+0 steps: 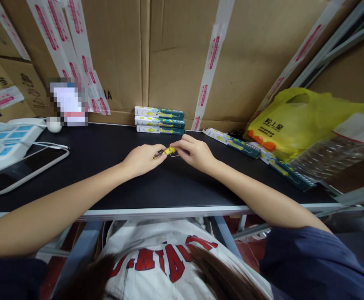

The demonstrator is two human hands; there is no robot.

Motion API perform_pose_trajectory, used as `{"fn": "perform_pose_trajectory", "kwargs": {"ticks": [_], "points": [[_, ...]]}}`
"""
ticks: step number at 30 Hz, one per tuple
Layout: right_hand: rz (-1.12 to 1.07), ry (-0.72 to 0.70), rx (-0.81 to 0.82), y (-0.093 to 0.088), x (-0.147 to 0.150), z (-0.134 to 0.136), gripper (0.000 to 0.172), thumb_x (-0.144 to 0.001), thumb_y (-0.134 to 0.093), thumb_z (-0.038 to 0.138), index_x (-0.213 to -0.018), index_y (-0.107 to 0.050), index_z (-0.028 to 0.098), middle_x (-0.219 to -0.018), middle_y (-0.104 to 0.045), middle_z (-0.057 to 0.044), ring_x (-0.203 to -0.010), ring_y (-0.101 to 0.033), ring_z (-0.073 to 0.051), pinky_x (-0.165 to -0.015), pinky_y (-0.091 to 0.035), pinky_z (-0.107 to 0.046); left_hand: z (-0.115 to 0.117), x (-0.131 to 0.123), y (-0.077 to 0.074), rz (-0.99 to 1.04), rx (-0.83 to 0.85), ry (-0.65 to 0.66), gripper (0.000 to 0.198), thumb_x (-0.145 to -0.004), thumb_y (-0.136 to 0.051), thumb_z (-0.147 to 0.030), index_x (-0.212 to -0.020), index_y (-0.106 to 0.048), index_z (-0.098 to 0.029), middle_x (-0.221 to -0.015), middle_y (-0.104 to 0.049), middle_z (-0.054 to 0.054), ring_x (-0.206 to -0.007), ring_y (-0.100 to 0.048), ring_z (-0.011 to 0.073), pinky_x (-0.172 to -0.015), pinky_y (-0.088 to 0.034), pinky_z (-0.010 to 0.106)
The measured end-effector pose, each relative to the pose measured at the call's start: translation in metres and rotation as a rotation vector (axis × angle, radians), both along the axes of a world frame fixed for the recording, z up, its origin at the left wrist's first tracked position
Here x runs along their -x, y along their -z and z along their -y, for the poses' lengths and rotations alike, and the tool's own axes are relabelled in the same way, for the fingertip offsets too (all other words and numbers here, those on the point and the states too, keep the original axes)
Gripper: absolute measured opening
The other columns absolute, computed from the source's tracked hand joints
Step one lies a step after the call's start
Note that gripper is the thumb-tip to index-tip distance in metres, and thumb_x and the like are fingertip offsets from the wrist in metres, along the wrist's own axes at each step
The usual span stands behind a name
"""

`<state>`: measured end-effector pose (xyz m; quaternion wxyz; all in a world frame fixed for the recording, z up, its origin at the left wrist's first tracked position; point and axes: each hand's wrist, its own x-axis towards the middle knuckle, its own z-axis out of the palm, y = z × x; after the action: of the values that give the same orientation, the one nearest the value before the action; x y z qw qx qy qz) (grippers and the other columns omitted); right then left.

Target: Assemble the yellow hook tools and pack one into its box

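Yellow small tool (168,151) with a thin metal end, pinched between both hands just above the black tabletop (107,183), near its middle and toward the back. Left hand (143,159) curled, fingertips gripping the tool's left, metallic end. Right hand (194,153) curled too, thumb and forefinger closed on the yellow body from the right. Hands nearly touching each other, forearms stretched across the table from the near edge. Exact kind of tool too small to tell.

Just behind the hands, against the cardboard wall (169,54): stack of three slim boxes (159,120), white and teal with yellow print, lying flat one on another. To the right, more boxes of the same sort (236,143) lying loose and slanted on the table, running under a yellow plastic bag (294,121) with dark lettering. Beside the bag at far right, clear crinkled plastic wrapping (332,156).

At far left, a white power strip (10,139) with blue panels, a white cable (49,146) trailing from it, and a dark phone-like slab in a white frame (22,168) lying flat beside it. Small white round object (54,123) behind, near the wall. White tape strips with red print (76,50) across the cardboard.
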<state>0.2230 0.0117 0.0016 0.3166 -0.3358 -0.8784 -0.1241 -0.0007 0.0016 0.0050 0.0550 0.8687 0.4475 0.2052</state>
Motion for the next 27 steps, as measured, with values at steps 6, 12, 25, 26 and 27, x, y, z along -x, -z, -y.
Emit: {"fn": "perform_pose_trajectory", "kwargs": {"ticks": [6, 12, 25, 26, 27], "points": [[0.080, 0.044, -0.089, -0.001, -0.001, 0.001, 0.025, -0.097, -0.045, 0.024, -0.109, -0.067, 0.021, -0.086, -0.061, -0.005, -0.073, -0.059, -0.014, -0.059, -0.039, -0.024, 0.001, 0.000, -0.002, 0.054, 0.093, 0.031, 0.036, -0.092, -0.046, -0.043, -0.114, -0.065, -0.022, -0.082, -0.073, 0.002, -0.060, -0.064, 0.0148, -0.056, -0.041, 0.024], [0.134, 0.054, -0.107, -0.002, 0.001, 0.003, 0.024, -0.097, -0.044, 0.023, -0.108, -0.066, 0.021, -0.086, -0.060, -0.005, -0.072, -0.057, -0.014, -0.057, -0.036, -0.025, 0.001, -0.001, 0.000, 0.195, 0.293, 0.150, 0.023, -0.092, -0.044, -0.034, -0.103, -0.058, -0.019, -0.079, -0.070, 0.001, -0.048, -0.059, 0.0103, -0.052, -0.044, 0.023], [0.142, -0.033, -0.106, -0.004, 0.013, 0.011, 0.023, -0.097, -0.042, 0.019, -0.104, -0.063, 0.018, -0.084, -0.057, -0.006, -0.075, -0.054, -0.016, -0.061, -0.039, -0.026, 0.001, -0.010, -0.004, 0.127, 0.182, 0.042, 0.032, -0.094, -0.042, -0.050, -0.085, -0.052, -0.021, -0.066, -0.063, -0.001, -0.046, -0.056, 0.0138, -0.052, -0.037, 0.027], [0.131, -0.043, -0.094, -0.004, 0.014, 0.010, 0.022, -0.097, -0.042, 0.019, -0.103, -0.063, 0.018, -0.084, -0.057, -0.006, -0.075, -0.054, -0.016, -0.061, -0.039, -0.026, 0.001, -0.009, -0.005, 0.145, 0.207, 0.041, 0.031, -0.094, -0.041, -0.049, -0.085, -0.051, -0.021, -0.065, -0.062, -0.003, -0.042, -0.054, 0.0124, -0.050, -0.037, 0.026], [0.108, -0.057, -0.077, -0.003, 0.014, 0.010, 0.020, -0.096, -0.043, 0.018, -0.102, -0.062, 0.018, -0.084, -0.057, -0.005, -0.076, -0.054, -0.016, -0.061, -0.039, -0.026, 0.001, -0.009, -0.006, 0.168, 0.226, 0.043, 0.030, -0.094, -0.041, -0.048, -0.085, -0.050, -0.022, -0.065, -0.062, -0.004, -0.039, -0.053, 0.0114, -0.049, -0.037, 0.026]]}}
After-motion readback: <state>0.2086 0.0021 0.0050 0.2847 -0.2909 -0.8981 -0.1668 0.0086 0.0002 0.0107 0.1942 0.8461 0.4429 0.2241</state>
